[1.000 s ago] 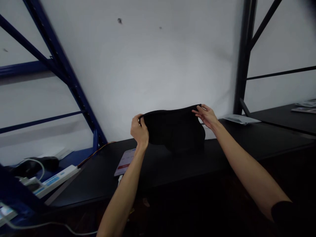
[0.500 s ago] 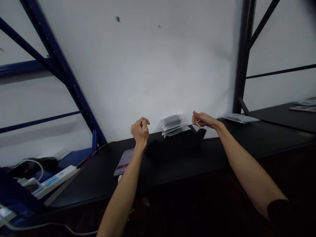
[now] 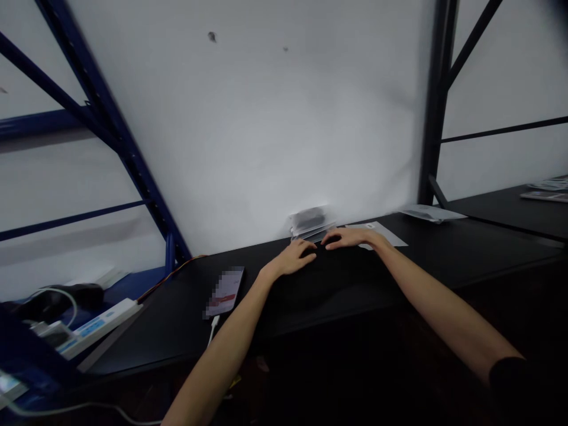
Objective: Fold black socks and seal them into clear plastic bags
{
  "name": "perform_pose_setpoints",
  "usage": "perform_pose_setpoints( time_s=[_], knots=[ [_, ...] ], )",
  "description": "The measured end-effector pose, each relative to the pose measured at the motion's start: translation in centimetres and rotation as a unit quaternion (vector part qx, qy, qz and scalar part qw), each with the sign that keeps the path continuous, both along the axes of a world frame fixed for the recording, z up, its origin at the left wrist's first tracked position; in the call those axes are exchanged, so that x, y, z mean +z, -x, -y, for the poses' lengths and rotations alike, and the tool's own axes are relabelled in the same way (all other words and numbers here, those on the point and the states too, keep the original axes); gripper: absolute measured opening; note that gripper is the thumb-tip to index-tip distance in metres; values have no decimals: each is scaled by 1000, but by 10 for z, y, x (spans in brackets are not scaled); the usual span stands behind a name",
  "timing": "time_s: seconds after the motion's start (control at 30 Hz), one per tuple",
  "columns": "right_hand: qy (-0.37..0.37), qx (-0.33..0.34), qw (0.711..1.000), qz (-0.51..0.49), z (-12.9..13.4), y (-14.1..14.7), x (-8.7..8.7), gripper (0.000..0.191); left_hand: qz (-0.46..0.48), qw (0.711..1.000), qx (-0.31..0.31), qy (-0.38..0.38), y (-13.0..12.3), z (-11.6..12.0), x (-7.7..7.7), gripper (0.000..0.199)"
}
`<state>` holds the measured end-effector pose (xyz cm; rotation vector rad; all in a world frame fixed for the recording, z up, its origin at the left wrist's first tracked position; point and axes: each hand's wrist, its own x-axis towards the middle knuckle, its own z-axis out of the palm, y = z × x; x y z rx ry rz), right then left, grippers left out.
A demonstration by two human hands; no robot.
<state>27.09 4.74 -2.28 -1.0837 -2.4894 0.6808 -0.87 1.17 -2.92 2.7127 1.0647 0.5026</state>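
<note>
My left hand [image 3: 295, 257] rests low over the black table [image 3: 177, 319], its thumb and fingers apart. Close to it, my right hand [image 3: 346, 236] is curved downward with thumb and fingers apart. Below both hands lies what seems to be a black cloth item [image 3: 331, 269]; its outline barely shows against the equally dark tabletop. Just behind the fingertips is a stack of clear plastic packets [image 3: 310, 219] with dark contents. Part of a white sheet [image 3: 385, 232] with a small dark mark sticks out behind my right wrist.
A phone [image 3: 225, 291] on a white cable lies left of my left forearm. Another clear packet [image 3: 430, 212] is at the back right. A white power strip [image 3: 100, 325] sits by the blue rack [image 3: 119, 130]. A pale wall [image 3: 275, 130] stands behind the table.
Both hands have come down and inward to the table, their fingers loosening from a closed grip. The raised black cloth has dropped flat, uncovering more of the white sheet.
</note>
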Motion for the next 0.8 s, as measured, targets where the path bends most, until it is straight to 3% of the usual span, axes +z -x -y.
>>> perform_pose_setpoints(
  time_s=[0.17, 0.37, 0.43, 0.57, 0.67, 0.8],
  knots=[
    [2, -20, 997, 77, 0, -4, -4, 69, -94, 989, 47, 101, -4, -3, -20, 80],
    [-7, -22, 998, 54, -5, -9, -5, 55, -103, 987, 39, 115, -3, -6, -22, 82],
    [-16, -34, 999, 27, -7, -9, -5, 42, -95, 990, 30, 96, -4, -4, -19, 78],
    [-73, -139, 987, -45, -7, -2, 2, 28, -14, 1000, 12, -9, -6, -1, -8, 53],
    [-123, -197, 968, -95, -4, 14, 6, 22, 58, 992, 77, -81, -3, -3, -1, 36],
    [-300, -253, 919, -33, -3, 47, 4, 16, 111, 968, 203, -93, 6, -9, 2, 28]
  ],
)
